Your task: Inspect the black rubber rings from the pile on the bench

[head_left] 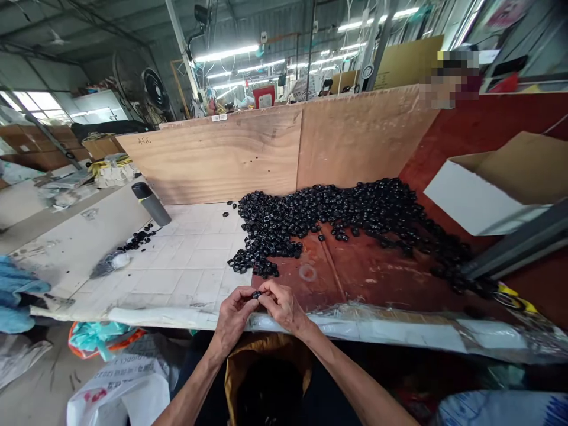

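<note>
The workbench (368, 266) carries a huge heap of black rings (337, 216) spread toward its back edge, against the plywood wall (248, 154). At the front edge, the left hand (234, 313) and right hand (281, 305) pinch one small black ring (256, 294) between closed fingertips. I reckon it could easily slip, since it's tiny and sits right above the open brown bag (261, 367) below.

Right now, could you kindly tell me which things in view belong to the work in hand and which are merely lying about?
In the work:
- small black ring, pinched between left hand and right hand
- heap of black rings
- brown bag below the hands

Lying about:
- dark bottle
- cardboard box
- fan
- plywood backboard
</note>
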Motion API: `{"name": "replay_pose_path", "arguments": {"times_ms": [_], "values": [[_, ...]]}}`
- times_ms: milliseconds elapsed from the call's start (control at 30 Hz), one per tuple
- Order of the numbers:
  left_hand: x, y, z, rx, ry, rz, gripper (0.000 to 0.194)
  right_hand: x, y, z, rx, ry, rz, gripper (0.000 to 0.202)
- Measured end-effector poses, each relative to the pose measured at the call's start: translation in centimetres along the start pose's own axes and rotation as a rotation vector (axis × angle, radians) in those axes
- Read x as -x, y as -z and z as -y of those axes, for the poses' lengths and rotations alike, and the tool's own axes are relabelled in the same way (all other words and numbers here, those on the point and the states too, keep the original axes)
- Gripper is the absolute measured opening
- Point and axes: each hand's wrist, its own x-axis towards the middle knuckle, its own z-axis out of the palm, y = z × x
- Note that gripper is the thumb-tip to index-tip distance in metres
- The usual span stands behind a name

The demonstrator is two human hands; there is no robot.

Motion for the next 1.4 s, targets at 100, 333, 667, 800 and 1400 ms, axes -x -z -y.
{"name": "replay_pose_path", "arguments": {"times_ms": [100,333,667,800,1400], "values": [[1.1,-0.1,0.5,-0.279,-0.262,-0.038,0.014,0.3,-0.8,0.1,-0.156,-0.214,0.036,0.02],[3.8,0.8,1.9,-0.556,-0.569,-0.013,0.037,1.4,-2.8,1.5,-0.539,-0.635,0.005,0.041],[3.9,1.8,-0.3,-0.086,-0.073,0.054,0.013,3.5,-2.7,2.8,0.045,-0.163,-0.043,0.015],[4.7,1.0,-0.1,-0.064,-0.034,0.013,0.012,3.8,-3.2,2.9,-0.046,-0.264,-0.003,0.013],[-7.4,0.8,2.7,-0.677,-0.251,0.013,0.029,-4.2,-0.6,-3.0,0.887,-0.025,-0.106,0.006]]}}
